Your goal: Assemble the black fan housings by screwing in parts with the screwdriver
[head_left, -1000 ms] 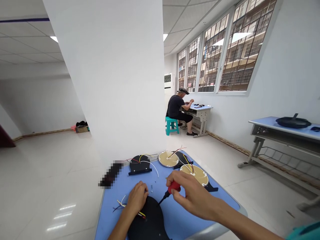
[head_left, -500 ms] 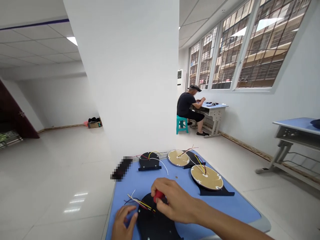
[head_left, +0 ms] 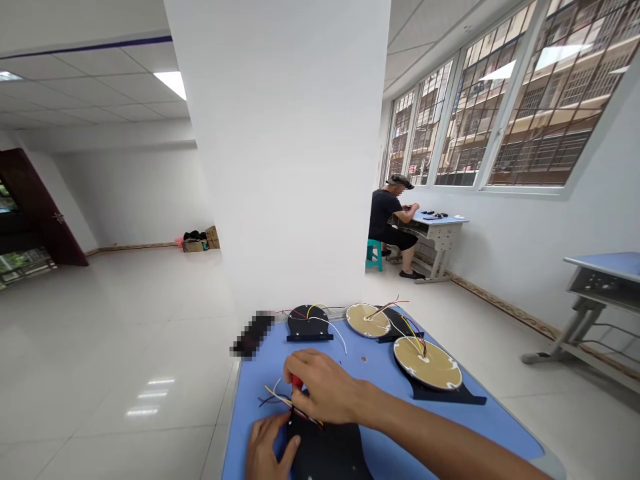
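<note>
My right hand [head_left: 323, 387] is closed round the red handle of a screwdriver [head_left: 297, 383], held upright over the upper left edge of a black round-ended mounting plate [head_left: 327, 450]. The screwdriver's tip is too small to make out. At the plate's left edge, my left hand [head_left: 267, 447] grips with its thumb on top and its fingers along the side. Red, yellow, white and black wires [head_left: 280, 399] come out of the plate near its middle and pass under the right hand. My right forearm covers part of the plate's right side.
Toward the back of the blue table [head_left: 373, 377] stands another black plate with wires [head_left: 309, 323]. Tan discs, one rear [head_left: 367, 320] and one at right [head_left: 427, 363], rest on black plates. A blurred dark object [head_left: 253, 335] lies back left. Another person [head_left: 387, 213] sits at a far desk.
The view has swung left, shifting the scene to the right. My right hand and the screwdriver have moved to the plate's upper left edge. My left thumb has come onto the plate.
</note>
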Demonstrator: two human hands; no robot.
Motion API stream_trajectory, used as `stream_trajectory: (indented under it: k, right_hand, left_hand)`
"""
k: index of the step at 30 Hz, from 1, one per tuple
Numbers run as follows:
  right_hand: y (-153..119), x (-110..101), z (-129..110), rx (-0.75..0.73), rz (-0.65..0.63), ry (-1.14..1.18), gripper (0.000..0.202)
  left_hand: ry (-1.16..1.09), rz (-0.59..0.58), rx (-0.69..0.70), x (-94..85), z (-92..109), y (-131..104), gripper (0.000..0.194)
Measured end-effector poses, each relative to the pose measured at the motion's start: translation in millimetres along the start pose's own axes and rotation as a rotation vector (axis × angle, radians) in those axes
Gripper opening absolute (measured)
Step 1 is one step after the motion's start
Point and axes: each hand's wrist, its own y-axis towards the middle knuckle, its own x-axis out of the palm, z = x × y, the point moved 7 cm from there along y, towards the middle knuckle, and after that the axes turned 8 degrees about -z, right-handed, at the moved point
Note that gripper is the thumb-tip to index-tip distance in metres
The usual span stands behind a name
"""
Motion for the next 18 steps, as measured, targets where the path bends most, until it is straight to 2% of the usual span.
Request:
stream_trajectory:
  k: [5,12,18]
  right_hand:
    - [6.1,2.7,-1.5,0.04,-0.034,-0.035,0.019]
    - [8.0,6.9,-6.3,0.185,-0.066,-0.068,0.014]
    - [9.2,8.7,-9.8,0.224,-0.094,-0.072,0.015]
  left_hand:
    - [0.012,0.004,-0.006,2.1,-0.6,-0.2,0.029]
    - [0.006,0.0,-0.014,3.4,-0.7,-0.9,0.028]
    - [-0.037,0.074,-0.015,6.0,-3.4,-4.1,0.031]
